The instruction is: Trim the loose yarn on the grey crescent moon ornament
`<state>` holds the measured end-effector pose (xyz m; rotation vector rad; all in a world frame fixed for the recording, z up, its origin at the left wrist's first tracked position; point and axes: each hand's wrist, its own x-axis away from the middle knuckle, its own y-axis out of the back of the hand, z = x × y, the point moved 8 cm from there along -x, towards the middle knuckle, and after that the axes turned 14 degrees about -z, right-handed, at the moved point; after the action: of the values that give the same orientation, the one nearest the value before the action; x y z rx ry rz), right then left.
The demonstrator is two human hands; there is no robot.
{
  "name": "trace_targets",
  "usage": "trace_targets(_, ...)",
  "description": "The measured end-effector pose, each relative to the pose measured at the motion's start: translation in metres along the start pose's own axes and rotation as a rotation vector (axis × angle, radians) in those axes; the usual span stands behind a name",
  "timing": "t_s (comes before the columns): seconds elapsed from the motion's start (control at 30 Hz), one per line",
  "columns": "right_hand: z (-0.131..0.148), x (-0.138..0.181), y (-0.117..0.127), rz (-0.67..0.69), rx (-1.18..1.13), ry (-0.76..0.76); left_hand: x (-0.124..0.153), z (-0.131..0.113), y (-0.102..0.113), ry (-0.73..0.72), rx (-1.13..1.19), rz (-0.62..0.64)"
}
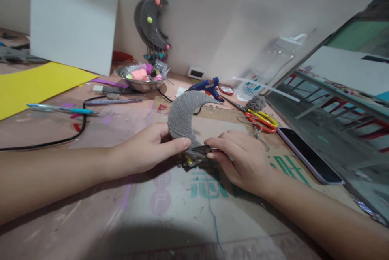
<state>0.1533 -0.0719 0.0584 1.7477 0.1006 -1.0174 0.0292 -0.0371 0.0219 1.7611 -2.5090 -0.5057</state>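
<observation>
A crescent shape wrapped in grey yarn (184,115) stands upright on a cardboard sheet (194,199). My left hand (146,150) grips its lower end, thumb pressed on the front. My right hand (240,156) is closed in a pinch on a small dark piece with beads (194,158) at the crescent's lower tip. What exactly the fingers pinch is too small to name.
Red-and-yellow scissors (263,120), a ball of grey yarn (257,103) and a blue glue gun (206,87) lie behind. A phone (308,154) lies at the right. A metal bowl (141,77), pens, yellow paper (36,84) and a black cable (60,140) are on the left.
</observation>
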Motion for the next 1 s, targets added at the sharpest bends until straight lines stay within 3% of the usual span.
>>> trace_targets(0.6, -0.019, 0.003, 0.004, -0.053, -0.186, -0.288, -0.001, 0.001, 0.001, 0.038, 0.104, -0.021)
trace_targets(0.7, -0.023, 0.001, 0.002, -0.061, -0.296, -0.447, -0.001, -0.002, 0.001, 0.009, 0.086, -0.022)
trace_targets(0.87, -0.023, 0.007, -0.021, 0.101, -0.577, -0.797, -0.003, -0.002, -0.002, -0.018, 0.042, 0.015)
trace_targets(1.0, -0.022, 0.018, -0.035, 0.155, -0.748, -1.015, -0.004, 0.004, -0.004, 0.026, -0.011, 0.041)
